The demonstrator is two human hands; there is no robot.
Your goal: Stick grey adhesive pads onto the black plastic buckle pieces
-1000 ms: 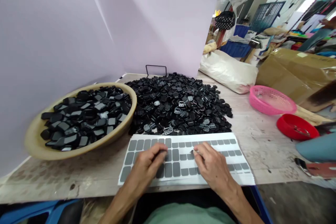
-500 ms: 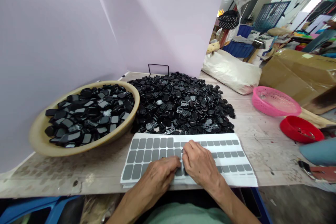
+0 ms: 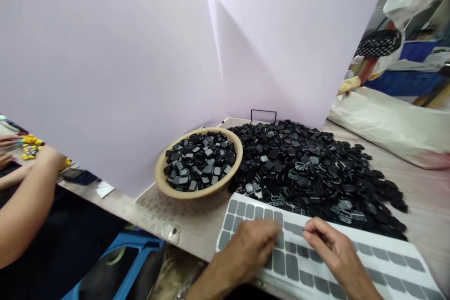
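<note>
A white sheet [image 3: 381, 236] printed with rows of grey rounded stickers lies at the table's front edge. Over its left part is my left hand [image 3: 251, 248], its fingers curled in and smeared by motion, so what they hold is unclear. Thumb and forefinger of my right hand [image 3: 335, 251] are pinched together above the sheet's middle; anything between them is too small to make out. Behind the sheet spreads a heap of small black plastic pieces [image 3: 291, 159]. A cream basin [image 3: 163, 185] at its left holds more black pieces, many with grey faces.
Pale panels [image 3: 140, 65] wall off the table's back and left. A black wire stand [image 3: 263, 111] rises behind the heap. At far left, a co-worker's arm [image 3: 31, 206] is near yellow items [image 3: 31, 145]. A white sack [image 3: 404, 122] lies right; a blue chair [image 3: 123, 258] stands below.
The view has swung left, bringing a co-worker's arm into sight and dropping the pink and red baskets. My hands, close together before, are now farther apart.
</note>
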